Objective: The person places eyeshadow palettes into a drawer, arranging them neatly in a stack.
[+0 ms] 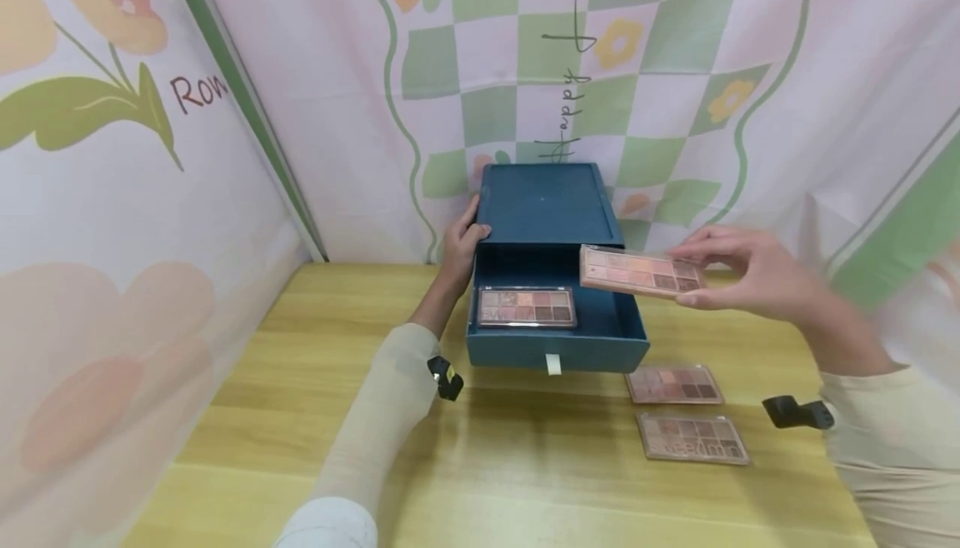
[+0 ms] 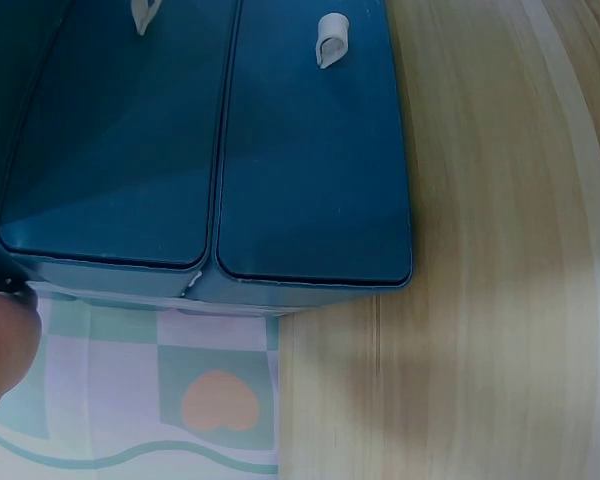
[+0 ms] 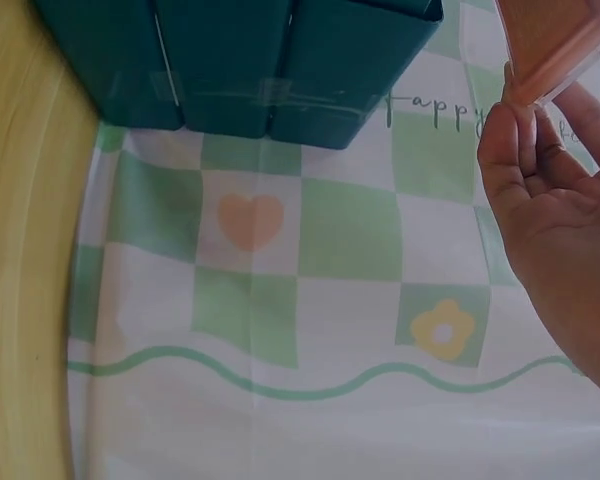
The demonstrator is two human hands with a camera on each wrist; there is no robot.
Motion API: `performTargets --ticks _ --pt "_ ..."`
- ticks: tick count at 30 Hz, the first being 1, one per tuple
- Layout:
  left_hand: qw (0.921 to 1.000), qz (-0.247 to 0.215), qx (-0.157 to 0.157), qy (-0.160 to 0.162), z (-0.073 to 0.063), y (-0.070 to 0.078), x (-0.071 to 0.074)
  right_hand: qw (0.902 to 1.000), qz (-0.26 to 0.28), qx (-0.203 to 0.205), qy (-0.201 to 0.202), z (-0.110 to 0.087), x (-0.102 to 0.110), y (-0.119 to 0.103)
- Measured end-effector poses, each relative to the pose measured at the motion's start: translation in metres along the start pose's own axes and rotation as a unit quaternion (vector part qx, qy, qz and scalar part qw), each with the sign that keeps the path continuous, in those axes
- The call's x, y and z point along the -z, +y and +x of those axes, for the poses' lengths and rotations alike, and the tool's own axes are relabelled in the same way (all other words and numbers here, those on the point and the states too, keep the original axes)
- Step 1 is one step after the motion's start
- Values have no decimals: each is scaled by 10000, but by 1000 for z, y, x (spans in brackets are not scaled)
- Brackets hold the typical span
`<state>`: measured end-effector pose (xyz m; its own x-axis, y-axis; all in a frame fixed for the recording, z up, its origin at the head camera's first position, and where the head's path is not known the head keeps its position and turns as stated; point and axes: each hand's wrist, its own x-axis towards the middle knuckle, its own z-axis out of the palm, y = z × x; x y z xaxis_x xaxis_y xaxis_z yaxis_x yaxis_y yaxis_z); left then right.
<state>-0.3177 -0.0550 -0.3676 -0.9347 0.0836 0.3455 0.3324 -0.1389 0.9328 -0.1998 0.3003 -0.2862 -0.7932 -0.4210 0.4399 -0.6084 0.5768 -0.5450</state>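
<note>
Head view: left hand grips the box, right hand pinches one palette over the drawer, right. Seemingly midway: a second palette lies inside, left; two loose palettes lie on the table, near right.

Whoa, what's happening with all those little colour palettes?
A person's right hand is holding one palette up over the right side of an open drawer. The left hand rests against the left side of the blue box. Another palette lies inside the drawer, and two more palettes lie on the table.
</note>
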Motion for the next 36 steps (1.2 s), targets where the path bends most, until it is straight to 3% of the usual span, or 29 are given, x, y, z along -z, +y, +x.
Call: performTargets --ticks 13,36 --pt "10000 6 26 90 -1 2 0 9980 326 503 -177 12 -14 -1" --pt "9997 121 31 195 -1 1 -1 9979 251 537 -255 26 -37 -12"
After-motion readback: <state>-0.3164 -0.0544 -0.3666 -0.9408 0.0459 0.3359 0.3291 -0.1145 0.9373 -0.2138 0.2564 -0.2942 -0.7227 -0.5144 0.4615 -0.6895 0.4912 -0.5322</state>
